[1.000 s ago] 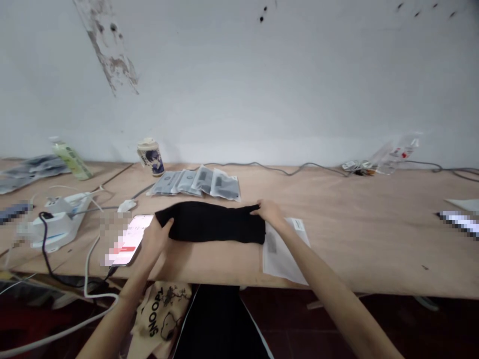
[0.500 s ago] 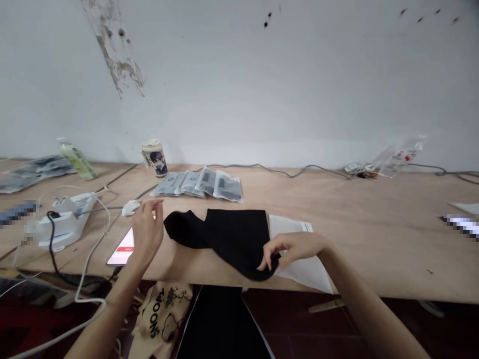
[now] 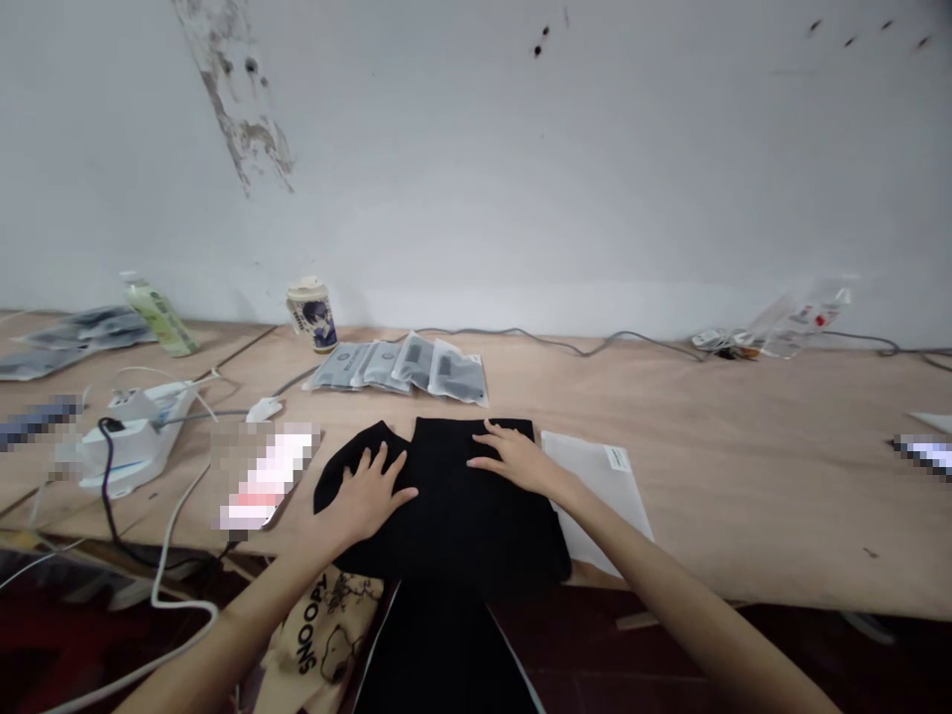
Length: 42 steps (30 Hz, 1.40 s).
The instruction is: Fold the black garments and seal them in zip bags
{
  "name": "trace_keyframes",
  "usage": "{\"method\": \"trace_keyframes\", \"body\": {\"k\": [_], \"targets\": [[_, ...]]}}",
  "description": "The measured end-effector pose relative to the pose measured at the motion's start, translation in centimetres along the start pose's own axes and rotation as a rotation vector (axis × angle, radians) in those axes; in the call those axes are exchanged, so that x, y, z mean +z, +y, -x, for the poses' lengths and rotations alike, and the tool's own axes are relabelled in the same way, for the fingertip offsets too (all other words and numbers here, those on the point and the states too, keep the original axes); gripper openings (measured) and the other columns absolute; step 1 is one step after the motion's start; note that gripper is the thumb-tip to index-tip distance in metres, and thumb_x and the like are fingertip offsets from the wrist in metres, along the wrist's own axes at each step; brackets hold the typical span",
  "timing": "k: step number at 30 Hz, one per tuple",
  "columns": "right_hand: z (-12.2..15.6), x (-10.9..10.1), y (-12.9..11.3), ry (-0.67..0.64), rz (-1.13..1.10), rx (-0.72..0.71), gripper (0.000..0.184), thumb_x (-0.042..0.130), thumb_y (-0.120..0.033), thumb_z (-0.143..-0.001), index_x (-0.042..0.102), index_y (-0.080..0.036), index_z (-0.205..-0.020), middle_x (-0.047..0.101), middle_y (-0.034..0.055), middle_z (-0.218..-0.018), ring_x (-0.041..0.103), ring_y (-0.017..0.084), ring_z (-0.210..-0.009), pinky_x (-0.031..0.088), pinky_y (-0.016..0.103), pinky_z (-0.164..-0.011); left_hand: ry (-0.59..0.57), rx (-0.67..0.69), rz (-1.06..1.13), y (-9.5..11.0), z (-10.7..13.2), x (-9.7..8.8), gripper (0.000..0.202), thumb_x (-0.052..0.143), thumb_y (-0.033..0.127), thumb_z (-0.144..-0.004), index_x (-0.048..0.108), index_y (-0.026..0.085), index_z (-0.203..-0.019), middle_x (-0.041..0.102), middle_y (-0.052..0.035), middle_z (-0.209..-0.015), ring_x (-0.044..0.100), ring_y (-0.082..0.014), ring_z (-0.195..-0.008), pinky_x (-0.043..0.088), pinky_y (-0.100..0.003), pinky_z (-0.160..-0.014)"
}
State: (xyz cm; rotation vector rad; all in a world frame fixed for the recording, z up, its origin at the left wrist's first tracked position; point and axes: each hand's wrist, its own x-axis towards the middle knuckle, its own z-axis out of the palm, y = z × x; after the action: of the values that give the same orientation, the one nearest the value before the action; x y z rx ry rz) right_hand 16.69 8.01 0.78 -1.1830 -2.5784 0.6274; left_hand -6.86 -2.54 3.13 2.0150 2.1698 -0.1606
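Observation:
A piece of black fabric [image 3: 468,526] lies spread at the table's front edge, its near side reaching the edge. My left hand [image 3: 370,496] rests on its left part with fingers spread. On its upper right part my right hand [image 3: 513,458] lies with the fingers stretched out to the left. Neither hand grasps anything. Partly under the fabric's right side is a white plastic bag [image 3: 602,486] with a small label. What kind of garment the black fabric is, I cannot tell.
Several packaged bags [image 3: 402,367] lie overlapped behind the fabric. A cup [image 3: 313,315] and a green bottle [image 3: 160,317] stand near the wall. Left are a phone [image 3: 272,476], a power strip [image 3: 141,441] and loose cables. Clear plastic [image 3: 807,312] lies at the back right.
My left hand has come down onto the fabric from above the phone. My right hand has let go of the near corner and moved up. The fabric now lies spread wider toward me.

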Motion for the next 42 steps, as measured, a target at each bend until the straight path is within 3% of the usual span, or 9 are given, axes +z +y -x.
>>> {"method": "trace_keyframes", "body": {"k": [4,10,16,19,22,29,33,38,42], "targets": [[-1.3,1.4,0.8,-0.056,0.197,0.086,0.081,0.029,-0.071,-0.084,0.030,-0.016,-0.144,0.021,0.0178,-0.151,0.016,0.033,-0.140,0.017,0.056,-0.109,0.041,-0.041,-0.055,-0.1,-1.0,1.3,0.066,0.033,0.056,-0.090,0.023,0.022,-0.146,0.018,-0.0183,-0.152,0.016,-0.0400,-0.139,0.026,-0.061,-0.102],[-3.5,1.3,1.0,0.073,0.303,0.018,0.069,0.028,-0.060,-0.091,0.030,-0.016,-0.144,0.027,0.0165,-0.150,0.019,0.029,-0.140,0.019,0.052,-0.110,0.182,-0.038,-0.036,-0.9,-3.8,1.1,0.065,0.028,0.055,-0.091,0.027,0.017,-0.145,0.027,-0.0178,-0.150,0.023,-0.0367,-0.137,0.025,-0.058,-0.104],[2.2,1.6,-1.5,0.135,0.226,-0.051,0.071,0.029,-0.064,-0.089,0.031,-0.020,-0.144,0.027,0.0139,-0.150,0.021,0.028,-0.139,0.020,0.051,-0.111,0.560,-0.134,0.133,-3.5,0.0,0.2,0.051,0.033,0.047,-0.091,0.050,0.013,-0.125,0.054,-0.0185,-0.128,0.051,-0.0292,-0.118,0.040,-0.041,-0.095],[6.2,2.3,-1.1,0.093,0.236,0.009,0.070,0.031,-0.066,-0.087,0.037,-0.023,-0.141,0.028,0.0141,-0.149,0.018,0.030,-0.140,0.020,0.055,-0.110,0.424,-0.350,0.297,-6.2,2.1,0.6,0.048,0.045,0.050,-0.083,0.055,0.014,-0.113,0.066,-0.0157,-0.098,0.063,-0.0320,-0.093,0.047,-0.040,-0.077],[8.2,3.1,0.2,0.106,0.259,0.120,0.066,0.030,-0.063,-0.089,0.038,-0.022,-0.141,0.028,0.0151,-0.149,0.015,0.030,-0.140,0.019,0.058,-0.108,0.293,-0.353,0.454,-7.9,2.5,1.0,0.044,0.052,0.050,-0.078,0.055,0.019,-0.108,0.068,-0.0102,-0.085,0.067,-0.0278,-0.077,0.049,-0.036,-0.068],[8.4,3.3,1.9,0.141,0.114,0.137,0.063,0.026,-0.054,-0.094,0.036,-0.014,-0.141,0.018,0.0163,-0.152,0.008,0.027,-0.141,0.020,0.051,-0.112,0.119,-0.356,1.121,-6.9,1.1,0.4,0.059,0.068,0.045,-0.063,0.046,0.016,-0.110,0.067,-0.0054,-0.083,0.065,-0.0190,-0.070,0.048,-0.025,-0.052],[9.5,2.2,3.0,0.150,0.105,0.094,0.057,0.026,-0.049,-0.096,0.033,-0.019,-0.143,0.018,0.0128,-0.153,0.013,0.026,-0.141,0.026,0.051,-0.110,0.197,-0.446,1.121,-7.4,2.0,0.0,0.065,0.073,0.048,-0.056,0.051,0.016,-0.108,0.064,-0.0018,-0.075,0.062,-0.0161,-0.067,0.045,-0.022,-0.048],[9.4,1.5,4.4,0.117,0.232,0.068,0.056,0.026,-0.049,-0.095,0.037,-0.019,-0.141,0.029,0.0126,-0.149,0.020,0.026,-0.140,0.026,0.050,-0.110,0.051,-0.471,1.104,-7.6,2.5,-0.3,0.057,0.072,0.054,-0.053,0.059,0.015,-0.093,0.063,-0.0019,-0.071,0.064,-0.0197,-0.067,0.053,-0.028,-0.053],[8.0,1.9,4.8,0.164,0.310,0.149,0.059,0.026,-0.054,-0.094,0.042,-0.019,-0.138,0.031,0.0140,-0.148,0.025,0.030,-0.138,0.023,0.055,-0.108,0.105,-0.433,1.081,-7.6,1.7,0.6,0.056,0.069,0.053,-0.056,0.056,0.017,-0.096,0.065,-0.0018,-0.072,0.067,-0.0228,-0.073,0.054,-0.031,-0.056]]}}
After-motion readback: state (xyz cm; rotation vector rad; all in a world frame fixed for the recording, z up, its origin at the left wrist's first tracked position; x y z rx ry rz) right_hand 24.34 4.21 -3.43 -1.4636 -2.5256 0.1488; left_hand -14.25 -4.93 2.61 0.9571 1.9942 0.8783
